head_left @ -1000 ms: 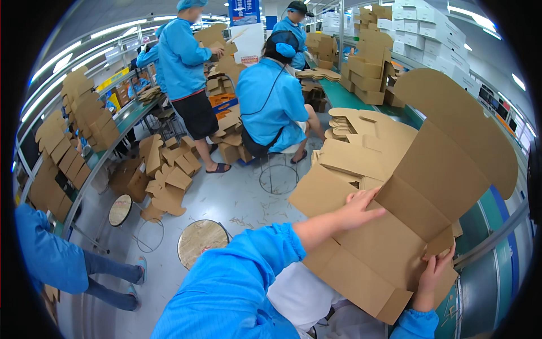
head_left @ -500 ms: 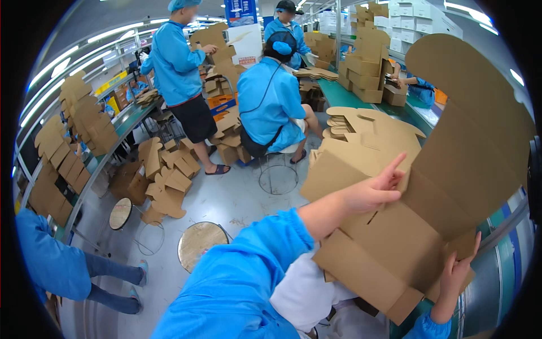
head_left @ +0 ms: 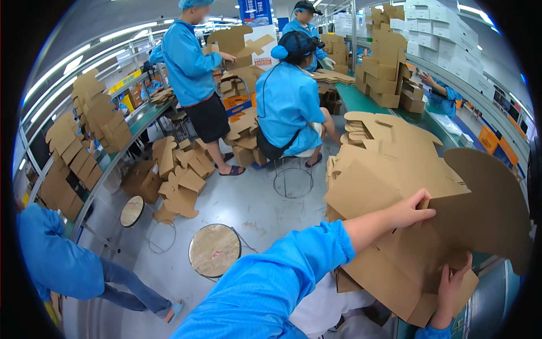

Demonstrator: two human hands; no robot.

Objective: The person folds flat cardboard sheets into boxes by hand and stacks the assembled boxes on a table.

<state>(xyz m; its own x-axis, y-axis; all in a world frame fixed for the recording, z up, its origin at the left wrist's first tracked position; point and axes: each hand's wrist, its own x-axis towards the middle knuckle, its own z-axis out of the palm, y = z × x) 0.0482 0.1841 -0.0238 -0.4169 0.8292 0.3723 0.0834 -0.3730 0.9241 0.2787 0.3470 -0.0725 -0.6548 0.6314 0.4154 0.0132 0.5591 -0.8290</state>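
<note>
A partly folded brown cardboard box (head_left: 384,271) lies in front of me at the lower right, its large round-ended lid panel (head_left: 488,206) leaning over to the right. My left hand (head_left: 411,211) reaches across and pinches a flap at the box's far side, where the lid meets the side wall. At the near right corner, my right hand (head_left: 451,288) grips a side flap, with the fingertips along its inner face. Beyond the box sits a stack of flat die-cut cardboard sheets (head_left: 389,144).
A green-topped workbench (head_left: 361,99) runs away at the right, carrying folded boxes (head_left: 381,70). Round stools (head_left: 214,250) stand on the floor at left. Co-workers in blue smocks sit (head_left: 291,107) and stand (head_left: 189,62) ahead; another (head_left: 62,254) walks at far left. Loose cardboard (head_left: 180,186) lies on the floor.
The lid panel has swung down from upright toward the right. My left hand has gone from a pointing finger to pinching the flap, moving right and down. The view has shifted slightly.
</note>
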